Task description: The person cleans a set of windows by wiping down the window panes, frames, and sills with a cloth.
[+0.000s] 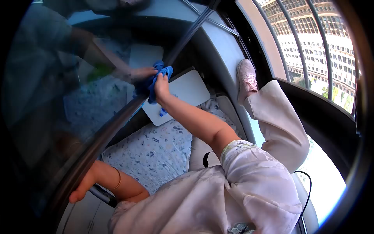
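A crumpled blue cloth (pixel 152 93) is bunched in my right hand (pixel 161 88), whose fingers press it against the dark edge of a glass pane. My left hand (pixel 86 180), with a thin bracelet on the wrist, grips the dark window frame (pixel 117 120) lower down; its thumb shows on the near side and the other fingers are hidden behind the frame. The dark glass (pixel 43 117) fills the left of the view and mirrors my right arm and the blue cloth.
Below lie a white tabletop (pixel 191 89) with a small blue-capped item (pixel 163 112) and a flower-patterned cover (pixel 156 146). One of my feet, in a pink shoe (pixel 247 78), stands on the light ledge. Beyond is a window with metal bars (pixel 298 43). A black cable (pixel 310 185) hangs at right.
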Action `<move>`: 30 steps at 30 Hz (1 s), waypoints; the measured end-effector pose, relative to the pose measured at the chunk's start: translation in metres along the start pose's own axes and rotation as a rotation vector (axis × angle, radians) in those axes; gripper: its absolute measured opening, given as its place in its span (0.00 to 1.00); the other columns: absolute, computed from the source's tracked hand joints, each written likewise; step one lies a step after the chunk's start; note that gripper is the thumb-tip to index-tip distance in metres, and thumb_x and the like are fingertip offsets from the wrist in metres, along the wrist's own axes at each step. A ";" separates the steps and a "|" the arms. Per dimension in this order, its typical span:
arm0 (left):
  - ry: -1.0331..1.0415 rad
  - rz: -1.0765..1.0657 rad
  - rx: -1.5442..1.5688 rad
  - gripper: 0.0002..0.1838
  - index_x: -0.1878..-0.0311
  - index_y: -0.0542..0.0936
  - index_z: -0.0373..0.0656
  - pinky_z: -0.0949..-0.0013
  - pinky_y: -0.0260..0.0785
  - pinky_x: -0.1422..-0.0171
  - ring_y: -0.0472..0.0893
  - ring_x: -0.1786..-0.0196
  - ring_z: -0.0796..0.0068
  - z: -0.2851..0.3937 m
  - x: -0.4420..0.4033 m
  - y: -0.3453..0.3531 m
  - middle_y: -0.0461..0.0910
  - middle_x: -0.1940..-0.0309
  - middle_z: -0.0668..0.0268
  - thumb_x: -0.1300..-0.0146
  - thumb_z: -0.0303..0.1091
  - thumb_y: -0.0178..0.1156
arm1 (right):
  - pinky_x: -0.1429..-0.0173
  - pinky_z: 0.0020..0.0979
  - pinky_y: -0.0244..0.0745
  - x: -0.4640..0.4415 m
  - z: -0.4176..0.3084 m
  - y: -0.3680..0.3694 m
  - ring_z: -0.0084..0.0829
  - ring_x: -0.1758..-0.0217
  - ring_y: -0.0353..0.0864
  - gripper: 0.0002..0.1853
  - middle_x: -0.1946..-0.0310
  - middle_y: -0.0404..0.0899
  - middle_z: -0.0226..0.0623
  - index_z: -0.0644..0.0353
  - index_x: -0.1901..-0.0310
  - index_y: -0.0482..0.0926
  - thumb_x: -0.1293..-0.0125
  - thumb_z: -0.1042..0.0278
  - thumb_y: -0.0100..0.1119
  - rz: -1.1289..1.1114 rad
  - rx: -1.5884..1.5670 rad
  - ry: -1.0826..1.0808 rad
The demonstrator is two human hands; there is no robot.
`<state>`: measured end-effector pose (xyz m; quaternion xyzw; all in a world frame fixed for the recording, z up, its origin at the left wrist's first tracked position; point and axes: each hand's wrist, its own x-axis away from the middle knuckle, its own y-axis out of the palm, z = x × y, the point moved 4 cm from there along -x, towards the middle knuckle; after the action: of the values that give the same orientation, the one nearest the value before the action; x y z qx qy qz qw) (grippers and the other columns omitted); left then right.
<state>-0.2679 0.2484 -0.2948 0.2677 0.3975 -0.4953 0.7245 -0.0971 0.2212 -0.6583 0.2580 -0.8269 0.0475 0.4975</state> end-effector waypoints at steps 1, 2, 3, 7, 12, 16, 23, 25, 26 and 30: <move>-0.006 -0.010 0.011 0.32 0.50 0.78 0.46 0.67 0.76 0.51 0.78 0.52 0.75 -0.001 -0.002 0.000 0.79 0.51 0.66 0.36 0.67 0.48 | 0.38 0.43 0.67 -0.023 -0.007 -0.001 0.52 0.41 0.72 0.23 0.45 0.72 0.57 0.66 0.42 0.69 0.28 0.56 0.38 0.124 0.108 0.018; -0.001 -0.030 0.033 0.33 0.49 0.78 0.46 0.67 0.76 0.50 0.78 0.51 0.75 -0.003 -0.002 -0.003 0.79 0.51 0.65 0.36 0.67 0.48 | 0.37 0.44 0.66 -0.030 -0.025 0.000 0.53 0.41 0.71 0.24 0.44 0.71 0.57 0.66 0.41 0.68 0.28 0.55 0.38 0.151 0.049 0.044; 0.000 -0.051 0.054 0.33 0.48 0.78 0.46 0.66 0.76 0.49 0.78 0.50 0.74 -0.006 -0.001 -0.003 0.78 0.50 0.65 0.36 0.67 0.48 | 0.36 0.45 0.65 -0.035 -0.045 -0.002 0.55 0.40 0.70 0.25 0.43 0.71 0.58 0.66 0.40 0.67 0.28 0.55 0.38 0.180 -0.008 0.073; 0.020 -0.022 -0.016 0.32 0.47 0.78 0.45 0.66 0.77 0.51 0.78 0.51 0.72 -0.002 -0.005 0.003 0.79 0.50 0.63 0.34 0.65 0.45 | 0.35 0.49 0.63 -0.107 -0.144 -0.034 0.61 0.39 0.67 0.27 0.41 0.66 0.64 0.60 0.36 0.64 0.30 0.51 0.39 0.285 0.316 -0.287; 0.119 -0.101 0.199 0.29 0.52 0.78 0.39 0.73 0.82 0.65 0.83 0.66 0.74 0.005 -0.008 0.027 0.82 0.64 0.62 0.26 0.53 0.33 | 0.37 0.46 0.66 -0.175 -0.278 -0.074 0.58 0.40 0.71 0.28 0.44 0.71 0.60 0.61 0.37 0.65 0.33 0.52 0.48 0.400 0.299 -0.518; 0.114 -0.112 0.215 0.29 0.52 0.78 0.39 0.72 0.81 0.64 0.83 0.64 0.73 0.001 -0.007 0.017 0.82 0.62 0.61 0.27 0.53 0.36 | 0.37 0.41 0.67 -0.176 -0.215 -0.075 0.55 0.41 0.73 0.30 0.46 0.75 0.58 0.65 0.37 0.64 0.35 0.53 0.52 0.357 0.307 -0.620; -0.003 -0.116 0.187 0.29 0.50 0.79 0.43 0.68 0.77 0.55 0.80 0.57 0.72 -0.012 -0.004 -0.016 0.80 0.56 0.63 0.34 0.60 0.47 | 0.55 0.42 0.77 -0.066 0.029 -0.030 0.40 0.59 0.80 0.29 0.59 0.78 0.44 0.59 0.47 0.71 0.29 0.38 0.39 -0.245 -0.067 0.242; 0.031 -0.075 0.239 0.29 0.53 0.79 0.40 0.72 0.78 0.64 0.81 0.65 0.75 -0.003 -0.006 0.008 0.80 0.63 0.63 0.29 0.57 0.40 | 0.62 0.39 0.77 -0.071 0.023 -0.029 0.36 0.67 0.79 0.27 0.66 0.77 0.41 0.58 0.52 0.71 0.28 0.39 0.39 -0.226 -0.205 0.343; 0.046 -0.059 0.255 0.29 0.55 0.78 0.39 0.74 0.78 0.67 0.81 0.68 0.76 0.000 -0.006 0.016 0.80 0.66 0.63 0.28 0.56 0.38 | 0.66 0.38 0.77 -0.075 0.019 -0.032 0.35 0.71 0.78 0.25 0.70 0.77 0.39 0.57 0.54 0.71 0.28 0.39 0.39 -0.216 -0.270 0.392; 0.021 -0.052 0.266 0.30 0.59 0.78 0.39 0.76 0.76 0.67 0.79 0.69 0.77 0.004 -0.005 0.024 0.78 0.68 0.64 0.28 0.57 0.38 | 0.62 0.37 0.77 -0.160 -0.124 -0.072 0.34 0.66 0.80 0.19 0.64 0.78 0.42 0.63 0.51 0.73 0.27 0.53 0.44 0.023 -0.125 -0.314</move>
<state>-0.2457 0.2564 -0.2886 0.3563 0.3426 -0.5593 0.6654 0.0954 0.2616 -0.7451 0.2213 -0.8987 -0.0391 0.3766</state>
